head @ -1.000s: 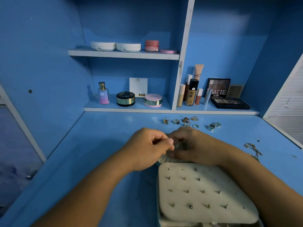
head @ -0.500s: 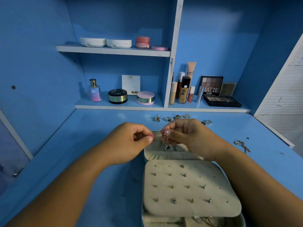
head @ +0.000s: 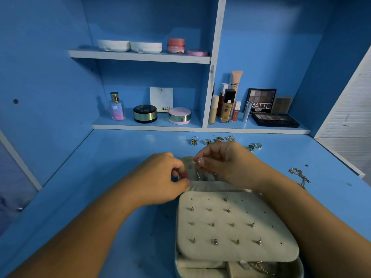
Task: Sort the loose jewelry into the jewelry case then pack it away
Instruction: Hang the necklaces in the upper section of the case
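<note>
Head view. Near and right of centre on the blue desk (head: 90, 177): one cream jewelry case (head: 299, 266), open, its near rim cut off by the frame's bottom edge, its lid (head: 187, 163) swung away toward the shelves. Across the base, one earring panel (head: 236, 227) carrying twelve studs (head: 214, 241) in four rows, with bare holes along its right side. Above the lid, two hands close together, not touching. On the left hand (head: 158, 179), fingers curled and thumb tip against forefinger right at the lid's pocket edge; cannot tell whether anything is pinched there. On the right hand (head: 226, 163), thumb and forefinger pinching one small silver piece (head: 200, 158) just above the lid, remaining fingers loosely curled. Behind the knuckles, near the desk's back edge, six rings (head: 206, 141) in a ragged row, partly hidden. Well right of the case, near the desk's right edge, one tangle of chain (head: 299, 174). Between left forearm and side wall, a wide stretch of blue desk. On the upper shelf (head: 140, 57): two white compacts (head: 113, 45), one pink jar (head: 176, 46), one flat pink disc (head: 197, 52). On the lower shelf (head: 140, 126), left bay: one perfume bottle (head: 116, 107), one black compact (head: 145, 113), one white card (head: 161, 98), one pink compact (head: 179, 115). Right bay: a tight cluster of tubes and bottles (head: 226, 106), count unclear, and one black eyeshadow palette (head: 275, 119).
</note>
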{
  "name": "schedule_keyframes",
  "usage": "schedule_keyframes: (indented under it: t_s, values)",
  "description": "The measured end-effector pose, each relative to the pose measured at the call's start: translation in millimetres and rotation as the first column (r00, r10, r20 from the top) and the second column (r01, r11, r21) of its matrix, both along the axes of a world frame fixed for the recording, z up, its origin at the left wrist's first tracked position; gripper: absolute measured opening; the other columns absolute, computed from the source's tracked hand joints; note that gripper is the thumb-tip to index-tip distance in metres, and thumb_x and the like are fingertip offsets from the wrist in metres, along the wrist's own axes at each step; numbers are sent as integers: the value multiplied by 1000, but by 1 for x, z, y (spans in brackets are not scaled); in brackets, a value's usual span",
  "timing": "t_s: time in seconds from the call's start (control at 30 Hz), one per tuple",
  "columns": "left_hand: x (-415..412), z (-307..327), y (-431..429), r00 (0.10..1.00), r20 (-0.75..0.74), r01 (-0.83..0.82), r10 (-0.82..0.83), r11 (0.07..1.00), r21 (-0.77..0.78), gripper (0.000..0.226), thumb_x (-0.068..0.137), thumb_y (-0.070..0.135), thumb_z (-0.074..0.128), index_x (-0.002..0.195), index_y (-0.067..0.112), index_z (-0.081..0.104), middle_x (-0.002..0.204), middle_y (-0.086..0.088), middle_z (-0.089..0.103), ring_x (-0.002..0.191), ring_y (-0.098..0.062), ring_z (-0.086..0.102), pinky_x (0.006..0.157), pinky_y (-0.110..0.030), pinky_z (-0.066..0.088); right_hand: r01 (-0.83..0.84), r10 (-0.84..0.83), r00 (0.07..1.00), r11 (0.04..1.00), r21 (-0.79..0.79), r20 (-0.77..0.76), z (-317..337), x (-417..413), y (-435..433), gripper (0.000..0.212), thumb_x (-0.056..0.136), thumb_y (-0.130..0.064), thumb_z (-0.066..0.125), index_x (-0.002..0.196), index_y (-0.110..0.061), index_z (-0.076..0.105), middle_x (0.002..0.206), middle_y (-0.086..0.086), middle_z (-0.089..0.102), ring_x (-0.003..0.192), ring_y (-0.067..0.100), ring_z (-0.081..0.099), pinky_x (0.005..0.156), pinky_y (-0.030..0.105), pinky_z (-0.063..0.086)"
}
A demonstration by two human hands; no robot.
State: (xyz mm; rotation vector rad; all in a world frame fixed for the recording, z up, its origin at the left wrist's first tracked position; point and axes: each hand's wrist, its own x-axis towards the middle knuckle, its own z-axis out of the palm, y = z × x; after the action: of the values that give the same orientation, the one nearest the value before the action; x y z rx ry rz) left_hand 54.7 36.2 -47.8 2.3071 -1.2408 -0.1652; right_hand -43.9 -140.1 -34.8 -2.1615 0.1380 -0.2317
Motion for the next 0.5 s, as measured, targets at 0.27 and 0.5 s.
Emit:
schedule_keyframes:
  t_s: [0.27, 0.5]
  values:
    - [2, -1, -1, 998, -63, 18, -17, 1000, 19, 10, 84, 37, 68, 75, 34, 64, 87, 10, 52, 73, -4, 53, 67, -20, 43, -22, 8, 999, 940, -341, -43, -1, -2, 0, 9, 91, -24, 62, 96, -28, 70, 80, -10, 67, 72, 4, 60, 66, 18, 49]
    - [3, -2, -2, 996, -83, -21, 17, 999, -49, 8, 83, 33, 69, 81, 34, 61, 90, 12, 54, 76, -2, 54, 67, -19, 42, 44, -55, 992, 994, 96, 113, 6, -6, 0, 5, 86, -17, 68, 87, -21, 70, 75, 2, 68, 65, 6, 55, 60, 14, 45]
